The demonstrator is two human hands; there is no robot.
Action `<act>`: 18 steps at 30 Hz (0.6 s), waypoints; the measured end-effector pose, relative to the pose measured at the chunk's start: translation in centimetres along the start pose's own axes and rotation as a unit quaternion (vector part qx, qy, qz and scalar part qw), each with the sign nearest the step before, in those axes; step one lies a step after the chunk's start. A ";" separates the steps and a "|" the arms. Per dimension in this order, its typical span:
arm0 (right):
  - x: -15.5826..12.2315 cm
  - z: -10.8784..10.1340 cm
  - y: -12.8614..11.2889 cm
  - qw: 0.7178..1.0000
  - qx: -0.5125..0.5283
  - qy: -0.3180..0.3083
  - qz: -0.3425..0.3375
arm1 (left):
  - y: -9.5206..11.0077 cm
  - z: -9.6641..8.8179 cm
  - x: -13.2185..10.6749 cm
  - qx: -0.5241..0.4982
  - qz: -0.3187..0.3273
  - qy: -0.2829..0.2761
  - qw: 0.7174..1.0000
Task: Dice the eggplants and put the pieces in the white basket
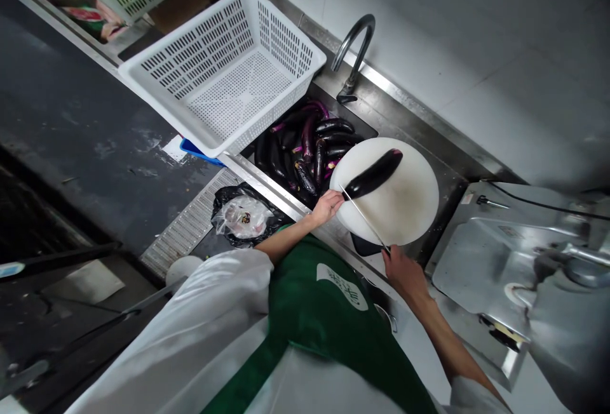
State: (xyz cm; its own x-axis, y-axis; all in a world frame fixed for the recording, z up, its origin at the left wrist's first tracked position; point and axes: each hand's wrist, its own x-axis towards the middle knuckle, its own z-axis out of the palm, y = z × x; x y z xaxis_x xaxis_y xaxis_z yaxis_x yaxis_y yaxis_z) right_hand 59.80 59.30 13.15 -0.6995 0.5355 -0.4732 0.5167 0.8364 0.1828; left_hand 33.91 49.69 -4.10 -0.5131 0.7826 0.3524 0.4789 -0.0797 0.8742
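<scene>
A long dark purple eggplant (374, 174) lies on a round white cutting board (405, 204) set over the sink edge. My left hand (326, 206) rests closed at the board's left rim, right by the eggplant's stem end; what its fingers grip is hidden. My right hand (399, 266) is wrapped round the handle of a knife (365, 216), whose thin blade runs up-left to the eggplant's stem end.
Several more eggplants (305, 144) fill the steel sink below the faucet (352, 52). A white slotted crate (229, 71) stands to the left. A black bag with scraps (241, 214) lies on the floor grate. A steel slicing machine (519, 261) sits at right.
</scene>
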 end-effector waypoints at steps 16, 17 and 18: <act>2.2 3.6 2.3 0.984 0.153 0.086 0.001 | 0.0 2.1 0.0 0.022 -0.029 0.011 0.999; 0.9 4.2 2.8 0.980 0.171 0.093 0.030 | 0.0 2.0 -0.1 0.030 -0.024 0.006 0.999; -0.3 4.8 3.3 0.975 0.187 0.099 0.067 | 0.0 2.0 -0.2 0.037 -0.020 -0.003 0.999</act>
State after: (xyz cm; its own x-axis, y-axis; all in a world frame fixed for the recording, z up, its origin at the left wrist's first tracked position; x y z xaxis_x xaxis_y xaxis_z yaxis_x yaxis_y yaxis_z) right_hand 64.04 61.35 9.79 -0.6762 0.6794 -0.2847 0.7276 0.6766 -0.1132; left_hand 35.40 50.78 -4.84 -0.5283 0.7883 0.3154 0.5099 -0.0025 0.8602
